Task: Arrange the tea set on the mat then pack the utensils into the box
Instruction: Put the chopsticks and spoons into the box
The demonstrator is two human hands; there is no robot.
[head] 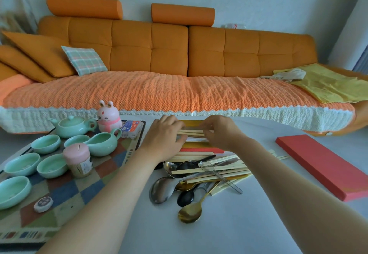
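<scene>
From the head view, the left hand [162, 134] and right hand [221, 132] pinch a bundle of chopsticks [192, 132] between them, over the open box [196, 146]. The tea set [73, 126] sits on the mat [65, 190] left of the hands. The utensil pile [201, 176] lies just beneath the wrists; uneven pressure could splay the sticks past the box edge.

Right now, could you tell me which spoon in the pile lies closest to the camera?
The gold spoon, its bowl lying nearest of all, below the black spoon and the large silver one.

left hand [162, 134], right hand [222, 132], fingers [207, 133] pinching
</scene>
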